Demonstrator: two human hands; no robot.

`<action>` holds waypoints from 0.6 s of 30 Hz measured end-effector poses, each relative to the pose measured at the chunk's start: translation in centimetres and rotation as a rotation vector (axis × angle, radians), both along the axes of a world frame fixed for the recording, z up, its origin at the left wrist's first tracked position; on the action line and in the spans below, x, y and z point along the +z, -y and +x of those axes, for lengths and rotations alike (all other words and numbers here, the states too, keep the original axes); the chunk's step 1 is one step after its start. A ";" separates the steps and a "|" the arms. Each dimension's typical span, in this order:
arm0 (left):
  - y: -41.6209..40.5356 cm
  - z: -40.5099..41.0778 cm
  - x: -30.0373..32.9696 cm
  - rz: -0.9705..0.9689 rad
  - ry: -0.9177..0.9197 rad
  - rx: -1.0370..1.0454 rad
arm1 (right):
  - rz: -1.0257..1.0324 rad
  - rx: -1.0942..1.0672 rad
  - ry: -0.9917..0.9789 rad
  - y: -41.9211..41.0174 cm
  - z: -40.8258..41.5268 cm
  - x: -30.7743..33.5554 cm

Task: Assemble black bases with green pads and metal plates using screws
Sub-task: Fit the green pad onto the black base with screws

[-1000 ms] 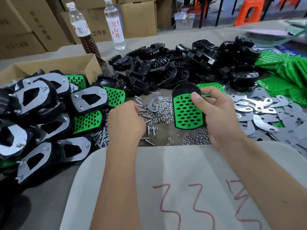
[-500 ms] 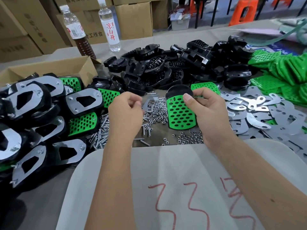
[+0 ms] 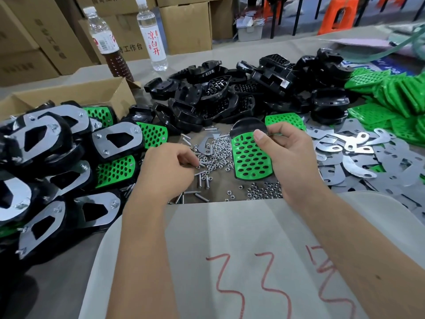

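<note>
both hands (image 3: 167,171) (image 3: 285,157) forward, fingers curled

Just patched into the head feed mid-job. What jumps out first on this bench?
Dead centre, the right hand holds up a black base with a green pad over a scatter of nuts and screws, where the left hand is picking with curled fingers. Finished units capped with metal plates are stacked at the left. A heap of bare black bases fills the back, with loose green pads and plates at the right.
</note>
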State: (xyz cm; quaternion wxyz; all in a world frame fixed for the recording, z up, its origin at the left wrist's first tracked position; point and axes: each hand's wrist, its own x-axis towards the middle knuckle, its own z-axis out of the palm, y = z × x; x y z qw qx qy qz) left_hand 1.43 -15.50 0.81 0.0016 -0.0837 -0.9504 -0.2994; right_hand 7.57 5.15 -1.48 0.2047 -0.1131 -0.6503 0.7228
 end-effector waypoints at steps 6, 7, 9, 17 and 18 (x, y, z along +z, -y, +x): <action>-0.2 0.9 1.3 -0.100 0.181 -0.007 | -0.003 0.015 -0.011 0.1 -0.1 -0.1; -0.2 1.0 1.5 -0.134 0.234 -0.023 | 0.003 0.018 -0.011 0.1 -0.1 0.0; -0.4 1.2 1.7 -0.170 0.270 -0.039 | 0.011 0.021 -0.011 0.1 -0.1 0.0; -0.6 1.0 1.3 -0.049 0.134 -0.027 | 0.027 0.017 -0.012 0.2 0.0 -0.1; -0.5 0.8 1.4 0.041 0.080 -0.020 | 0.029 0.018 -0.014 0.2 0.0 -0.1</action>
